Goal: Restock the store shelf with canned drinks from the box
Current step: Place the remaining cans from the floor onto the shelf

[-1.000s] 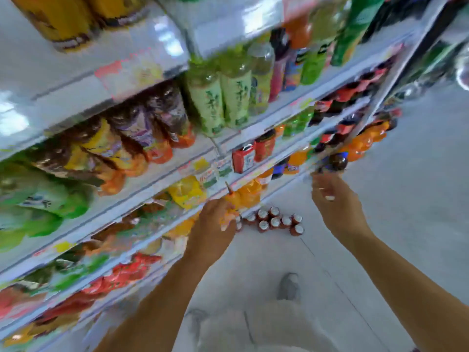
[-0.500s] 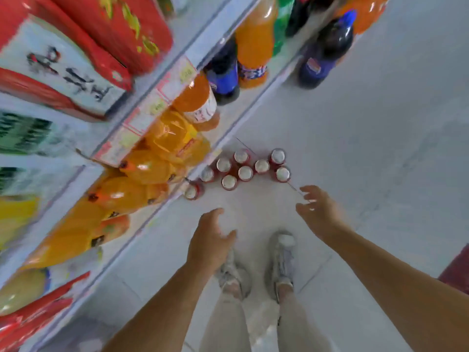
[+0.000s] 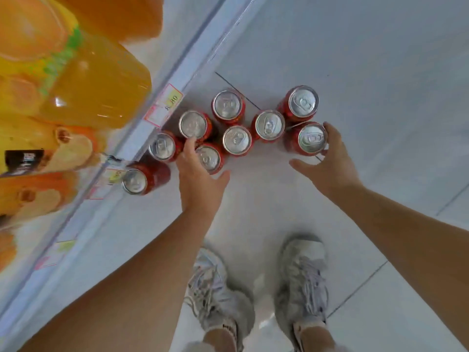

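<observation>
Head view. Both hands, up at the shelf (image 3: 175,74) a second ago, now reach the red cans (image 3: 237,139) on the floor (image 3: 368,59). The left hand (image 3: 199,179) spreads open over one can. The right hand (image 3: 331,161), thumb apart, cups another just ahead (not yet gripped), so pickup is likely next.

Left grip (image 3: 198,179) and right grip (image 3: 330,168) point downward, both apparently splayed.

So you've got 9 red cans (image 3: 237,139) on the floor (image 3: 380,72), 2 hands down there, left hand (image 3: 198,181) and right hand (image 3: 332,166), plus 2 pale sneakers (image 3: 302,273). Orange bottles (image 3: 96,90) on the shelf (image 3: 177,64): too blurry to count.
</observation>
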A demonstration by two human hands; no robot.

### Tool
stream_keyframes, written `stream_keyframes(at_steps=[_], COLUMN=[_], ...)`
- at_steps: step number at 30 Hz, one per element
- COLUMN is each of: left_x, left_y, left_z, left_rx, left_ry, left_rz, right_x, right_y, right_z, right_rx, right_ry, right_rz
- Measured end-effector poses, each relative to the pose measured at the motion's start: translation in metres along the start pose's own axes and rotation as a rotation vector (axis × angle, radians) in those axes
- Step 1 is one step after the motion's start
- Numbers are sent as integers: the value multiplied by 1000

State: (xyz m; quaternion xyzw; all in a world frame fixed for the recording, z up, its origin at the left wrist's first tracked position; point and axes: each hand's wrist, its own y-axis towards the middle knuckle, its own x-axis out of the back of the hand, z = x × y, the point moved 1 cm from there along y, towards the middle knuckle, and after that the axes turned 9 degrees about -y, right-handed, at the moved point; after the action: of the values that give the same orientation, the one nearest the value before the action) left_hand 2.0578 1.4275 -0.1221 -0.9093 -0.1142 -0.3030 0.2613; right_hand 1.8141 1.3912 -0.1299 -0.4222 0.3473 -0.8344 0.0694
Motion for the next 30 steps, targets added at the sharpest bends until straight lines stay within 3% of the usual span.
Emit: stream_keyframes(at_steps=[8, 13, 20, 30], left_x=[5, 51, 178, 425], left_y=[0, -42, -111, -246], left_z=[-2, -47, -173, -399], left_rx=[34, 74, 64, -187], left_ry=[-85, -40, -30, -179], left_rz=[-11, 24, 10, -147], right_x=[-5, 42, 165, 351], right_y=[2, -60, -207, -419], right_z=[17, 36, 134, 316], right_rx=[-80, -131, -61, 375], right_ry=[-3, -3, 91, 207], right_rz=[-146, -160, -142, -201])
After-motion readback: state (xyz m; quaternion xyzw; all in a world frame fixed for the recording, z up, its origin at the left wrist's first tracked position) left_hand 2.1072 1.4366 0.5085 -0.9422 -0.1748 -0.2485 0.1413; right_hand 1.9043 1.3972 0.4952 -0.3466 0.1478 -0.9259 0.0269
